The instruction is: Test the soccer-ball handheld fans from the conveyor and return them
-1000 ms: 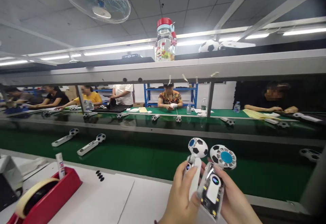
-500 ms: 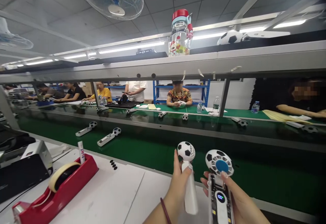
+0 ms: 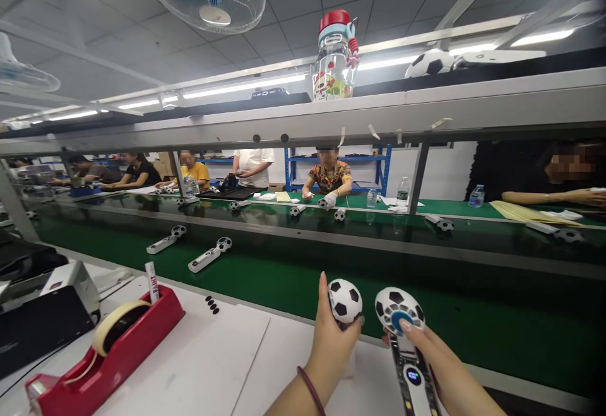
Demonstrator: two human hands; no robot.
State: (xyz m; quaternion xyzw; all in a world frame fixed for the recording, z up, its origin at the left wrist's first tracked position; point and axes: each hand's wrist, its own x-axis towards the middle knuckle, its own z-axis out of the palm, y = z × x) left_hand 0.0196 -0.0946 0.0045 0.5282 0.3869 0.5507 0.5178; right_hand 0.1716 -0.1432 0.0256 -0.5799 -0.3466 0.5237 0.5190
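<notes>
Fingers (image 3: 326,315) of the left hand (image 3: 334,346) wrap a soccer-ball fan (image 3: 344,301).
Just beside them, the right hand (image 3: 438,365) grips a second fan (image 3: 400,310), fingertip on its blue middle.

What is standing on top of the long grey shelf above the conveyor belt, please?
On the shelf stand a clear jar with a red lid and a football-patterned fan lying flat. Dark flat items sit further left; the shelf edge hides their bases.

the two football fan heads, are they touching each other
Apart. The head view shows a strip of green belt between the round ball head in the left hand and the open-faced head that the right hand holds.
</notes>
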